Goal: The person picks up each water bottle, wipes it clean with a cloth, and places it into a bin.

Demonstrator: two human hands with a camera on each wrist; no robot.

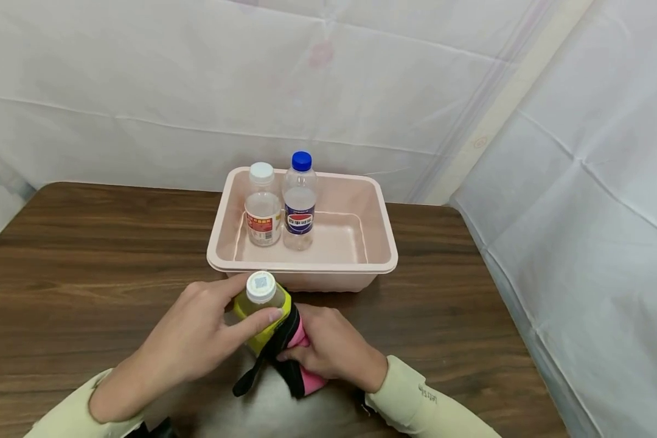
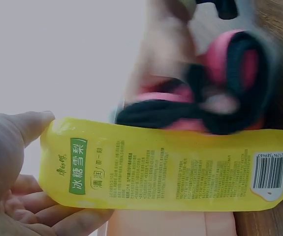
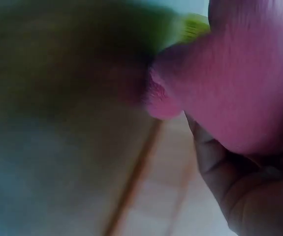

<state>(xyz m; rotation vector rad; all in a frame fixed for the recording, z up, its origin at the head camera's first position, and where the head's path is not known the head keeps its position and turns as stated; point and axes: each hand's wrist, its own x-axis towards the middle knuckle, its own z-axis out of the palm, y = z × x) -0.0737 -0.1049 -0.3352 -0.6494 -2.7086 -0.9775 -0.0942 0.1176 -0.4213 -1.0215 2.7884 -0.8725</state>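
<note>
My left hand (image 1: 197, 331) grips a bottle (image 1: 261, 289) with a white cap and a yellow label, its thumb and fingers around the upper part. In the left wrist view the label's green patch and barcode face the camera. A soft pink cloth sleeve (image 1: 309, 378) with black trim and a dangling black strap is held by my right hand (image 1: 336, 350), against the bottle's right side. Seen from the left wrist, the sleeve (image 2: 249, 73) is blurred, with a looped black-edged opening beside the bottle. Pink fabric (image 3: 235, 83) fills much of the right wrist view.
Just beyond the hands is a pale pink plastic basin (image 1: 383, 243). Inside its left half stand a clear bottle with a white cap (image 1: 263, 213) and one with a blue cap (image 1: 300, 201). The brown wooden table (image 1: 87, 261) meets white sheeting (image 1: 197, 73) behind and at right.
</note>
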